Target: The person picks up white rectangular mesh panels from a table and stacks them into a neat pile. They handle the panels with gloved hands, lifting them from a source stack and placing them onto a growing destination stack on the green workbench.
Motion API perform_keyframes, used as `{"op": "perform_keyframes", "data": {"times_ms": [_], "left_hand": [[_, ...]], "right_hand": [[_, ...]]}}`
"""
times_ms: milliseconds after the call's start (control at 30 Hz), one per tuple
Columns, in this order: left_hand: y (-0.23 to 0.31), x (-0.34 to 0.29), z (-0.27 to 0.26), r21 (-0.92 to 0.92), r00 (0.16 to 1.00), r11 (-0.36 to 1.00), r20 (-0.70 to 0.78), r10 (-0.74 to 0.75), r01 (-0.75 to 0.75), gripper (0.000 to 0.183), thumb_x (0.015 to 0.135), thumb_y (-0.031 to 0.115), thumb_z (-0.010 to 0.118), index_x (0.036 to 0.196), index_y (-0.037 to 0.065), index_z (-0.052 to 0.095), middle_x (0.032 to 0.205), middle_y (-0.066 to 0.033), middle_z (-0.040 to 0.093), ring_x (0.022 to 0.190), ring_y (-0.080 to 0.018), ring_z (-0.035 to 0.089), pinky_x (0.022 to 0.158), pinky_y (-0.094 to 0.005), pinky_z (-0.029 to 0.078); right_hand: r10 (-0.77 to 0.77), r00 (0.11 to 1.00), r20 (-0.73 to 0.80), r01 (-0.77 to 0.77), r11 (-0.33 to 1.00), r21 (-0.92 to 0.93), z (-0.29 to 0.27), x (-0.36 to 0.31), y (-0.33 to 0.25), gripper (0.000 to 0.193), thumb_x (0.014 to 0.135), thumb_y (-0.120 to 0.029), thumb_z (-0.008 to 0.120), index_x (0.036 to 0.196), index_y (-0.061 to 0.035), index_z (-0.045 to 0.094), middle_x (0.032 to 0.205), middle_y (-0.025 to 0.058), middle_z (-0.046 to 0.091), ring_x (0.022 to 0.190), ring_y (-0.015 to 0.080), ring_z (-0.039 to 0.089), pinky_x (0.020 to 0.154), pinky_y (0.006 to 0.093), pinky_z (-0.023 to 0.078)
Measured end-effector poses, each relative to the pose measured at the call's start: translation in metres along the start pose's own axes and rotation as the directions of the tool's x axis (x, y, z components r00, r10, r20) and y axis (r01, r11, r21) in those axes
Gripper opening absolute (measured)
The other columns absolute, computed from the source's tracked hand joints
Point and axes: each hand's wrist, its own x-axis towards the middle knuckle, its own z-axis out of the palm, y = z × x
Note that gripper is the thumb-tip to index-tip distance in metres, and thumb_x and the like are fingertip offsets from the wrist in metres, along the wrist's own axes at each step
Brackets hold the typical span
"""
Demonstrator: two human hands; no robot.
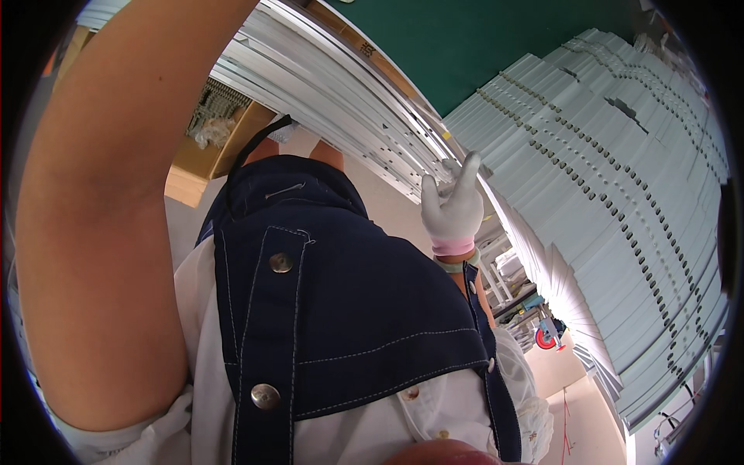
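Observation:
My right hand (456, 211), in a white glove with a pink cuff, is up beside the near edge of the green work surface (434, 46). Its thumb and forefinger point up and stand apart, and I make out nothing held in them. The other fingers are partly hidden. Close by are a stack of long white strips (333, 101) and a wide row of pale panels (573, 155) dotted with dark fittings. My bare left arm (97, 186) reaches up the left side and leaves the picture at the top, so the left hand is out of sight.
At the left, below the strips, stands an open cardboard box (198, 155) with many small metal parts and some crumpled clear plastic. A red wheel (546, 335) and a white rack (504, 283) show low on the right, under the panels.

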Motion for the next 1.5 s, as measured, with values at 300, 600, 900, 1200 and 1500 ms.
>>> {"op": "perform_keyframes", "data": {"times_ms": [300, 600, 900, 1200, 1500], "left_hand": [[0.002, 0.002, -0.011, -0.001, 0.996, 1.000, 0.093, -0.016, 0.016, 0.129, 0.067, 0.065, 0.073, 0.154, 0.011, -0.005, 0.160, -0.0217, -0.004, 0.147, -0.0410, -0.001, 0.118, -0.0517, 0.007], [0.003, 0.003, -0.010, 0.006, 0.996, 1.000, 0.086, -0.021, 0.021, 0.129, 0.066, 0.065, 0.073, 0.154, 0.012, -0.004, 0.159, -0.0224, -0.003, 0.147, -0.0417, 0.000, 0.118, -0.0523, 0.008], [0.005, -0.006, -0.007, -0.002, 1.000, 1.000, 0.011, -0.017, 0.017, 0.129, 0.065, 0.063, 0.075, 0.154, 0.012, -0.003, 0.159, -0.0230, -0.003, 0.147, -0.0421, 0.000, 0.117, -0.0526, 0.008], [0.003, -0.004, -0.004, -0.029, 1.000, 1.000, -0.004, -0.006, 0.006, 0.130, 0.064, 0.062, 0.076, 0.154, 0.012, -0.003, 0.159, -0.0226, -0.003, 0.147, -0.0422, 0.001, 0.118, -0.0522, 0.007], [0.004, 0.001, -0.014, -0.031, 0.996, 0.999, 0.090, -0.023, 0.026, 0.130, 0.064, 0.061, 0.077, 0.154, 0.013, -0.004, 0.159, -0.0224, -0.003, 0.147, -0.0415, -0.001, 0.118, -0.0515, 0.007]], "right_hand": [[0.163, 0.986, 0.034, -0.163, 0.987, -0.003, -0.008, -0.002, -0.016, 0.077, 0.080, -0.023, 0.068, 0.137, 0.0100, 0.028, 0.099, 0.0184, 0.070, 0.060, 0.0283, 0.066, 0.055, 0.0341, 0.052], [0.225, 0.974, 0.028, -0.226, 0.972, 0.060, -0.005, -0.009, -0.019, 0.085, 0.079, -0.023, 0.068, 0.140, 0.0114, 0.021, 0.104, 0.0198, 0.069, 0.064, 0.0299, 0.067, 0.058, 0.0348, 0.053], [0.093, 0.995, 0.029, -0.096, 0.989, 0.111, -0.006, -0.020, -0.007, 0.091, 0.079, -0.023, 0.069, 0.142, 0.0123, 0.014, 0.104, 0.0202, 0.069, 0.062, 0.0300, 0.066, 0.058, 0.0357, 0.053], [0.025, 1.000, -0.002, -0.024, 0.995, 0.098, -0.012, -0.022, -0.003, 0.085, 0.080, -0.021, 0.068, 0.142, 0.0113, 0.020, 0.100, 0.0185, 0.070, 0.061, 0.0303, 0.066, 0.058, 0.0361, 0.053], [0.036, 0.999, 0.020, -0.037, 0.998, 0.049, -0.023, -0.022, -0.007, 0.084, 0.079, -0.020, 0.068, 0.141, 0.0105, 0.022, 0.099, 0.0197, 0.069, 0.064, 0.0309, 0.066, 0.058, 0.0375, 0.052]]}}
